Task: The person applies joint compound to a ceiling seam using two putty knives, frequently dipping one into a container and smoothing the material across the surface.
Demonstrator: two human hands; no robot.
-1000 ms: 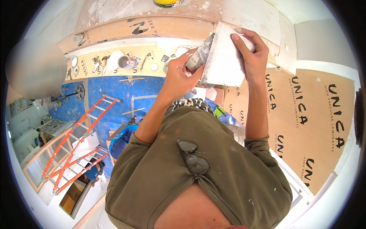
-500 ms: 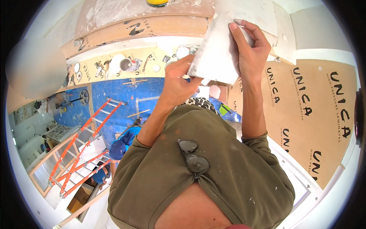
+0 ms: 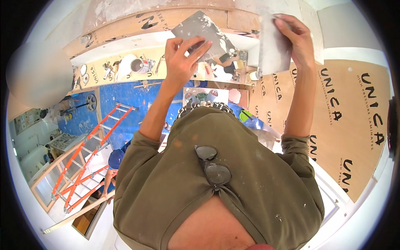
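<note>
Your left hand (image 3: 181, 58) has its grip closed on a wide grey trowel blade (image 3: 204, 33), raised in front of you; your right hand (image 3: 293, 37) grips a white plaster board (image 3: 271, 46), just beside the blade but apart; below both grips, your olive shirt (image 3: 187, 183) carries dark sunglasses (image 3: 212, 164); far below left, an orange ladder (image 3: 89, 150) stands on blue floor (image 3: 121, 100).

Left hand (image 3: 181, 58) gripping a putty knife (image 3: 204, 35), right hand (image 3: 293, 39) holding a grey plaster board (image 3: 271, 46), orange ladder (image 3: 89, 154) below
</note>
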